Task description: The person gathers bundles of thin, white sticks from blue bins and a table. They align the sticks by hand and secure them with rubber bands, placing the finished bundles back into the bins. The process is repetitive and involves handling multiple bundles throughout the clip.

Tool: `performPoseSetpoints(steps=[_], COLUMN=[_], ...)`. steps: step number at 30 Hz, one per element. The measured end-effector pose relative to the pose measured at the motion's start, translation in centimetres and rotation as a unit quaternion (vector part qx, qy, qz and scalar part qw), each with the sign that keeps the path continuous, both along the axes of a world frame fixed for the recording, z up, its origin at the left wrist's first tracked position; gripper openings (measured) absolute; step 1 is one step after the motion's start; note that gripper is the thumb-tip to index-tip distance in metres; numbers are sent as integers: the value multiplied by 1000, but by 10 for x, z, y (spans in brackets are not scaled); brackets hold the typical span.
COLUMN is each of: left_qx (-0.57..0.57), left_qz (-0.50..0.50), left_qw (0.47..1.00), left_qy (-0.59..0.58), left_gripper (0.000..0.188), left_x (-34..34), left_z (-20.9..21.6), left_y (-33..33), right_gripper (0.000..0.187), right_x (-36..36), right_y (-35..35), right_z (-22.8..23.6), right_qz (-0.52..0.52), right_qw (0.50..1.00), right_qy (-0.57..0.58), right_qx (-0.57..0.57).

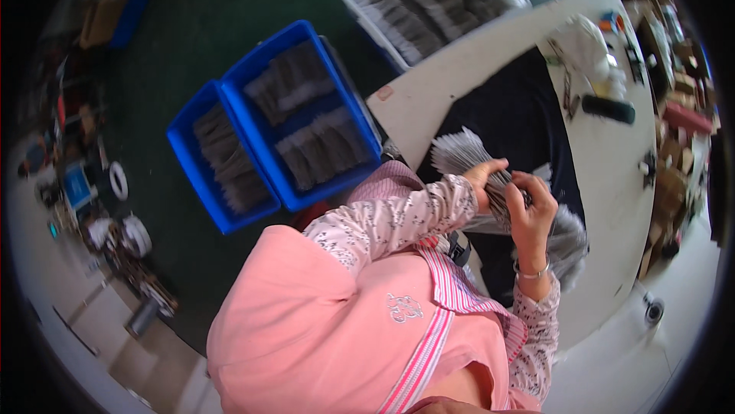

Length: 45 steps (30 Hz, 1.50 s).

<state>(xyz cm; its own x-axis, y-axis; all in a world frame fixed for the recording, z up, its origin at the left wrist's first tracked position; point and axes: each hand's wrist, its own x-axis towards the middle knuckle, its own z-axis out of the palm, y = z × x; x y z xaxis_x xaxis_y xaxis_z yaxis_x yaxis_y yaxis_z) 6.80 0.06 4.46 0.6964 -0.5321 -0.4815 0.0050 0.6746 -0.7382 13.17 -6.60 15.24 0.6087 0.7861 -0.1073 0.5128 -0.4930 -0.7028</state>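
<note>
My left hand [484, 179] is closed around a fanned bundle of thin grey-white sheets [461, 151], its thumb lying across the top. From the other side, the curled fingers of my right hand [534, 203] grip the bundle's near part. What the sheets are made of is not clear. The bundle is held over a dark cloth [511, 104] spread on a pale table [616, 177]. Beside my right wrist lies a loose heap of translucent grey-white pieces [568, 249], partly hidden by that arm.
Two blue bins [222, 86] with similar bundles stand left of the table. A white bin [398, 62] of bundles is beyond its far edge. On the table's right are a dark cylindrical object [609, 109] and a white bag [579, 40]. Boxes [670, 184] line the right side.
</note>
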Motion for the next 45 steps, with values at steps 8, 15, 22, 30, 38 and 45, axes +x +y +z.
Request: performPoseSetpoints(steps=[8,15,22,30,38,45], left_qx=[149,275,314,421,484,718], left_qz=[6,100,166,252,214,-311], left_qw=[988,955,921,861,849,411], left_qy=[-35,-40,-160,-131,-12,467], left_gripper=[15,13,17,35,25,65], left_x=[-20,-75,-147,-249,-411,-654], left_z=[-48,-39,-13,21,9,-128], left_y=[-48,-92,-136,-162,-124,-90], right_gripper=[14,32,48,55,45,40], right_x=[-50,-93,-121,-173,-209,-300], right_y=[-33,-104,-171,-191,-173,-126], right_z=[2,6,13,28,-11,-69], right_qz=[81,194,212,303,204,47], right_qw=[996,980,929,864,856,840], right_qy=[-29,-4,262,364,467,539], right_qx=[9,45,156,173,91,-51])
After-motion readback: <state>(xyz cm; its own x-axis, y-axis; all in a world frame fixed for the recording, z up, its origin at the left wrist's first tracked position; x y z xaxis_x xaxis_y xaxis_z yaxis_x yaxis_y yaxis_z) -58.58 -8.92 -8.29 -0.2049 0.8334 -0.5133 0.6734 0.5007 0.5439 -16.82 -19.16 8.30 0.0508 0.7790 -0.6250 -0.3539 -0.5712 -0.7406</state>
